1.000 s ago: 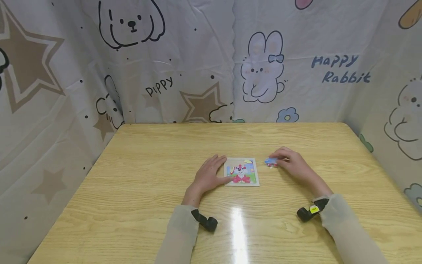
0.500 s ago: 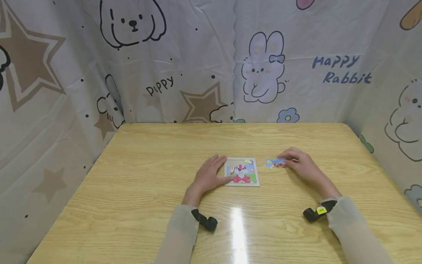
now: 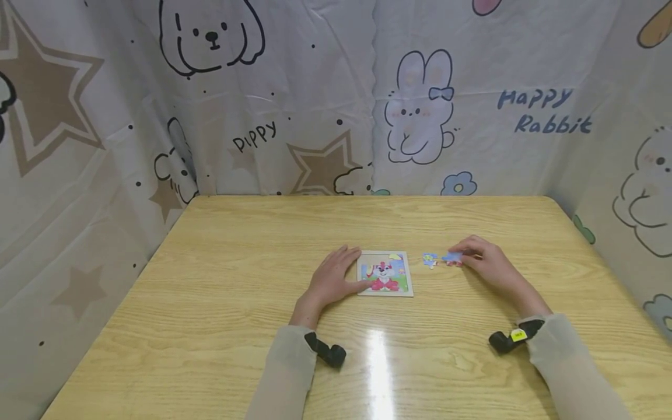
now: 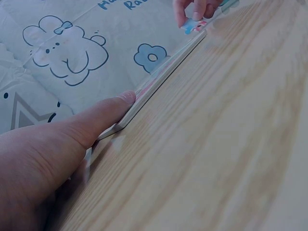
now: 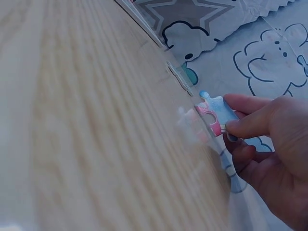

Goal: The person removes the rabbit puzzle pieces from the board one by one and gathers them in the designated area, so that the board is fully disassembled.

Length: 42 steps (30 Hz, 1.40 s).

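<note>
My left hand point(image 3: 335, 279) rests at the left side of a small framed jigsaw puzzle point(image 3: 411, 286), its fingers fairly straight. The thumb point(image 4: 113, 109) lies on the puzzle's near left part. A cartoon animal in pink and white fills much of the picture, and bare backing shows at its upper left. To the right, my right hand point(image 3: 485, 265) pinches a blue and pink puzzle piece point(image 5: 221, 111) between thumb and fingers, tilted up from the table in the right wrist view. Another puzzle piece point(image 3: 429, 258), blue and yellow, lies flat between the frame and that hand.
The wooden table point(image 3: 252, 233) spreads around both hands. A printed fabric curtain point(image 3: 315, 87) hangs behind its far edge and along both sides. Light reflects off the tabletop near the front.
My right hand has moved right with the pinched piece, away from the frame. The blue and yellow piece, first covered, now lies apart from it. My left hand stays put.
</note>
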Motion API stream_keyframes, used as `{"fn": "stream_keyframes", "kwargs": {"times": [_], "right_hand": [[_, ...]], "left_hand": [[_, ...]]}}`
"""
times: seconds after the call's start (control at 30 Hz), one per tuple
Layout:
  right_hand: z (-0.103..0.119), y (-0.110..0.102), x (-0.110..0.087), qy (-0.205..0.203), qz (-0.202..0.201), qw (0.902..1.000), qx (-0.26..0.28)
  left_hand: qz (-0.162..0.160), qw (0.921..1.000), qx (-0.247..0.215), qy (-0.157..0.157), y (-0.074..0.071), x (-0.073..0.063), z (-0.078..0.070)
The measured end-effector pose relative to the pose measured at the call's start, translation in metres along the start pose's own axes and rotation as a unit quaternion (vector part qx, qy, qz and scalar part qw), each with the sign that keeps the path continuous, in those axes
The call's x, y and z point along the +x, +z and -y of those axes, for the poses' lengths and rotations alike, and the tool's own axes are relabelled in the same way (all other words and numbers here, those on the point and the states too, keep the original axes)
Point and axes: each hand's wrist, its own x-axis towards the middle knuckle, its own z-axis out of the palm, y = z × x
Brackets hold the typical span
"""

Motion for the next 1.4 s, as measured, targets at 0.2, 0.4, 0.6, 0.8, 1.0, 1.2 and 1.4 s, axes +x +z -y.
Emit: {"fn": "stream_keyframes", "kwargs": {"times": [0.2,0.4,0.6,0.8,1.0,1.2,1.4], "right_hand": [[0.000,-0.001,0.002,0.011,0.013,0.9998,-0.014],[-0.001,-0.001,0.004,0.023,0.029,0.9991,-0.021],[-0.002,0.000,0.005,0.031,0.040,0.9983,-0.030],[-0.004,-0.001,0.006,0.030,0.053,0.9976,-0.033],[-0.005,0.002,0.006,-0.008,0.030,0.9993,-0.018],[0.003,0.012,0.012,-0.039,0.023,0.9990,0.003],[0.013,0.023,0.021,-0.035,0.056,0.9975,0.027]], "left_hand": [[-0.001,1.0000,-0.001,0.000,0.000,0.000,0.001],[0.001,1.0000,-0.002,-0.001,0.000,-0.001,0.001],[0.004,1.0000,-0.003,-0.002,0.000,-0.001,0.001],[0.005,1.0000,-0.003,-0.003,-0.001,-0.001,0.000],[0.007,1.0000,-0.004,-0.005,-0.003,-0.002,-0.002],[0.005,1.0000,-0.006,-0.004,-0.004,-0.003,-0.002],[0.002,0.9999,-0.012,0.002,-0.002,-0.002,-0.001]]}}
